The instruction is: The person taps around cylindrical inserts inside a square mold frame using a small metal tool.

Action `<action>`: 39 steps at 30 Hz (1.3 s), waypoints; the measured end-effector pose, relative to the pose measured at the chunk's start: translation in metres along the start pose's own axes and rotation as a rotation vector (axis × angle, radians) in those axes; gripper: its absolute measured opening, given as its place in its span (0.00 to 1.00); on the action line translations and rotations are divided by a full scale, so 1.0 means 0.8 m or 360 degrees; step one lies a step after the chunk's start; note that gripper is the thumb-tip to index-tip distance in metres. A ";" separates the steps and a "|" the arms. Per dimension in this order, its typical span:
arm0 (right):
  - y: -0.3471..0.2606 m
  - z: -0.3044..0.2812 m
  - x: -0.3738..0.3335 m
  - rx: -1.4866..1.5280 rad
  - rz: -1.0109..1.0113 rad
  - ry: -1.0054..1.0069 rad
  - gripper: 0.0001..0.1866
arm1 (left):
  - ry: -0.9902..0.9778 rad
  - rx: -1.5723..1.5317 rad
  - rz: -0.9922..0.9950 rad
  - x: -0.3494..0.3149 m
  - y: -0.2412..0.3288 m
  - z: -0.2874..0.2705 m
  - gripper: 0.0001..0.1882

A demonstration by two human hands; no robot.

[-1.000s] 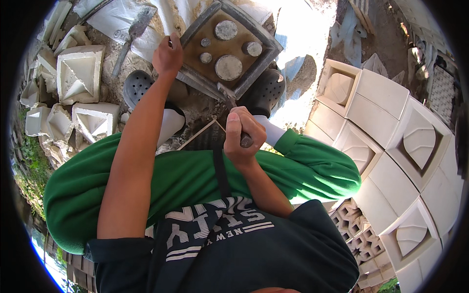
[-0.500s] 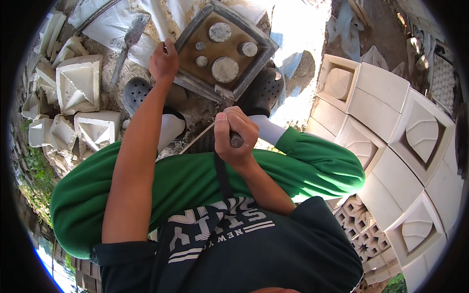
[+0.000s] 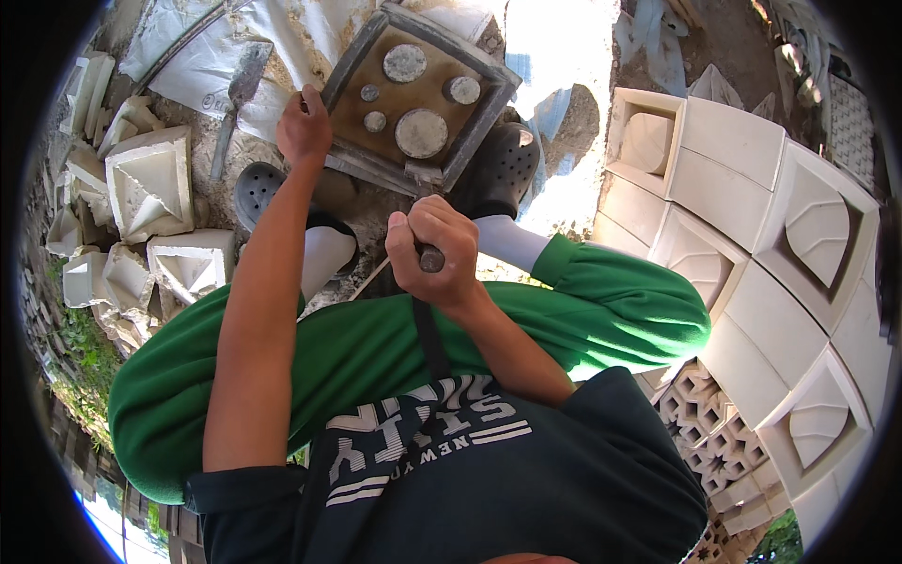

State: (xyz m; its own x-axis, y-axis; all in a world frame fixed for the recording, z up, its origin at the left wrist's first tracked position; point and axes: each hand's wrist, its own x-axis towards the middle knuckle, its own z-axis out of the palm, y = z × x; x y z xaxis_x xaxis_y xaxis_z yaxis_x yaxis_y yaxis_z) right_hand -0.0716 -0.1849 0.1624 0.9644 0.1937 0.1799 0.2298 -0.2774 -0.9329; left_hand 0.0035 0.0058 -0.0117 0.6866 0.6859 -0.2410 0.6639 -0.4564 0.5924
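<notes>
Presently: left hand (image 3: 303, 127) clamped on rusty square metal mould frame (image 3: 418, 94) holding grey concrete discs, on rubble floor; right hand (image 3: 434, 256) fisted round dark cylindrical tool handle (image 3: 430, 258), above knees.

An outdoor casting yard for decorative blocks was shown. Rows of white cast square blocks with moulded relief (image 3: 752, 244) were stacked on bare ground, white pyramid-shaped mould pieces (image 3: 150, 188) were heaped nearby, and a square metal-framed mould with round grey discs (image 3: 413, 89) was set on the dirt.
</notes>
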 end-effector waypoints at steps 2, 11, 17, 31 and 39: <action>0.002 -0.003 -0.004 -0.0011 -0.0024 0.0023 0.14 | -0.0007 0.0016 -0.0018 -0.002 0.004 -0.002 0.25; 0.002 -0.009 -0.003 -0.0014 -0.0158 -0.0074 0.14 | 0.0018 0.0016 0.0017 -0.006 0.007 -0.005 0.25; 0.001 -0.008 0.000 -0.0014 -0.0159 -0.0037 0.15 | 0.0035 0.0063 -0.0004 -0.003 0.005 -0.004 0.25; 0.012 -0.013 0.003 -0.0037 -0.0291 -0.0177 0.15 | 0.0016 0.0015 0.0021 -0.002 0.000 -0.002 0.25; 0.017 -0.013 0.005 -0.0009 -0.0407 -0.0204 0.15 | 0.0015 0.0037 0.0032 -0.005 0.008 -0.002 0.25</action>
State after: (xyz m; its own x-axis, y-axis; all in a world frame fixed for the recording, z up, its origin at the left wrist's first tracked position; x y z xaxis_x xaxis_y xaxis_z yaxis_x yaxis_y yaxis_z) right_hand -0.0631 -0.1980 0.1537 0.8508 0.3751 0.3680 0.4645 -0.2097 -0.8604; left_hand 0.0044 0.0011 -0.0053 0.6972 0.6817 -0.2220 0.6567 -0.4830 0.5792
